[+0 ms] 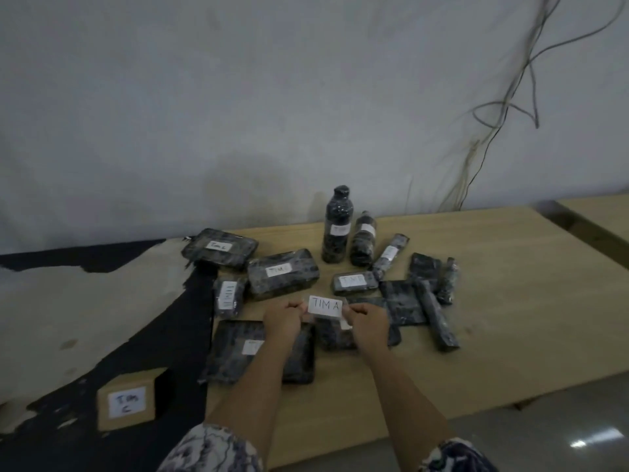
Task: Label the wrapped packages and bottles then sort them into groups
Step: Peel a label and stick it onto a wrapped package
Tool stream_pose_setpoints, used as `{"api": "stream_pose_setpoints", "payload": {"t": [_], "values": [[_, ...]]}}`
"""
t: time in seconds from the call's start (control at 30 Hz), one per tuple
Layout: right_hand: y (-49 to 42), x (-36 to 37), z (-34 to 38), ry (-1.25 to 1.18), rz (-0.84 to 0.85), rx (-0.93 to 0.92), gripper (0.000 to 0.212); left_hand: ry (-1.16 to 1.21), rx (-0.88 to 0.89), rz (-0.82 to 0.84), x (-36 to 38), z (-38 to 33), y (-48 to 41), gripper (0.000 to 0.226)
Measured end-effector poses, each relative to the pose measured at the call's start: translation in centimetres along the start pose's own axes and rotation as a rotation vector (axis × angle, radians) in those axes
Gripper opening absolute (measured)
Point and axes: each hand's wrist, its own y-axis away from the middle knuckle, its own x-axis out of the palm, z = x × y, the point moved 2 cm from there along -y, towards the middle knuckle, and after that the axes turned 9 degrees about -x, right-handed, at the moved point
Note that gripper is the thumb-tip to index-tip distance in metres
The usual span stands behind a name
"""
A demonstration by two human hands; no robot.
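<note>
**Label held over the wrapped packages**

The label, a white slip reading "TIM A", is held up flat between both hands above the near middle of the wooden table. The left hand pinches its left edge with curled fingers, and the right hand pinches its right edge the same way. Just below the slip and partly hidden by the hands lies a dark wrapped package.

A flat package with a white tag sits under the left forearm. Farther back, four more tagged packages lie to the left and centre; their writing is too blurred to read fully. A tall bottle and a short bottle, both wrapped in black and tagged, stand upright side by side near the far edge, with a tagged tube lying just right of them. To the right is a loose pile of untagged bundles, some overlapping.

Left of the table, a cardboard box marked "TIM C" stands on the floor. Cables hang down the wall at the upper right.
</note>
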Motion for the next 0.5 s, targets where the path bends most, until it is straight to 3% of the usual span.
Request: {"api": "stream_pose_setpoints", "payload": {"t": [0.2, 0.4, 0.5], "values": [[-4.0, -5.8, -2.9, 0.03, -0.071, 0.033, 0.014, -0.199, 0.04, -0.038, 7.9, 0.2, 1.6, 0.014], [-7.0, -8.8, -5.0, 0.049, -0.156, 0.057, 0.015, -0.197, -0.105, 0.02, 13.6, 1.1, 1.4, 0.01], [-9.0, -9.8, -5.5, 0.113, -0.153, 0.021, 0.017, -0.183, -0.202, -0.03, 17.4, 2.7, 0.5, 0.022]]}}
